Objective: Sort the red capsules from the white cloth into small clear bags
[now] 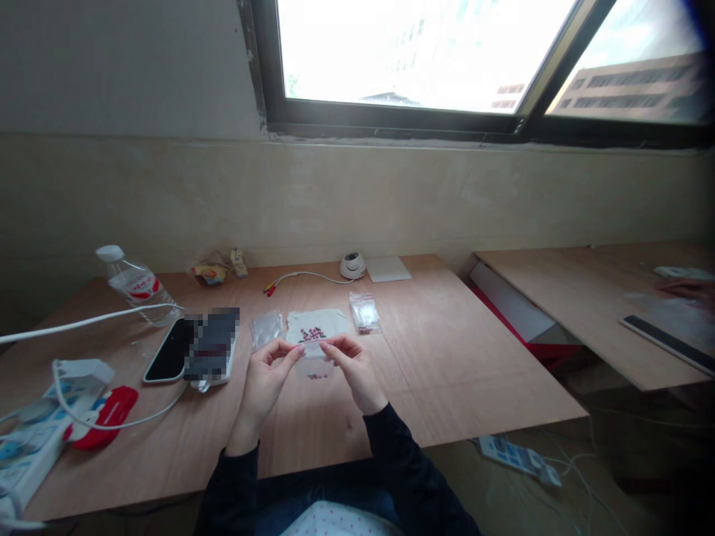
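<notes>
Between my two hands hangs a small clear zip bag (313, 366) with a few dark red pieces at its bottom. My left hand (269, 376) pinches its top left corner between thumb and forefinger. At the top right corner, my right hand (353, 366) is closed in the same kind of pinch. Just beyond the bag, a white cloth (334, 321) lies on the table with several dark red, bead-like pieces (313, 334) on it. Left of the cloth is a clear plastic bag (267, 329). To its right lies a filled zip bag (364, 313).
A phone (166, 350), a power bank (215, 346), a water bottle (138, 284) and a power strip (33, 447) with cables occupy the left side. A dome camera (352, 265) and a white square plate (388, 269) are at the back. Another person's hand (690, 289) rests on the right-hand table.
</notes>
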Available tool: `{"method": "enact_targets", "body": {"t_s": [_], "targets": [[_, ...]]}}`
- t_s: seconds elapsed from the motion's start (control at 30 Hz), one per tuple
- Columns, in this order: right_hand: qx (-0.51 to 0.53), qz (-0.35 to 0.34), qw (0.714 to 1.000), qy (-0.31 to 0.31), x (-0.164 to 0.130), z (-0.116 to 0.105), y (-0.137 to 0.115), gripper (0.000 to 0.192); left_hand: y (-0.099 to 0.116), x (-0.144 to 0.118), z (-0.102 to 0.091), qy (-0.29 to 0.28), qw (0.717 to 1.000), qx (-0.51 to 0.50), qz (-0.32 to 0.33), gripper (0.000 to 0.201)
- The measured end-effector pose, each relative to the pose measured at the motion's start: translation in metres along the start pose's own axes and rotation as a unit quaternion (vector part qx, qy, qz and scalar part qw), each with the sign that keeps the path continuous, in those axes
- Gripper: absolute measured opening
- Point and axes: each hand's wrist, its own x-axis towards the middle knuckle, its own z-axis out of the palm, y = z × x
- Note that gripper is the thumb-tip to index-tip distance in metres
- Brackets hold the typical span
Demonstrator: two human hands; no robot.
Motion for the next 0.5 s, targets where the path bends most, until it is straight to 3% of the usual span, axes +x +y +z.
{"method": "enact_targets", "body": {"t_s": [0.5], "targets": [[0.035, 0.012, 0.999, -0.005, 0.0004, 0.0009, -0.0012, 0.018, 0.0053, 0.0009, 0.0022, -0.028, 0.999, -0.027, -0.024, 0.018]]}}
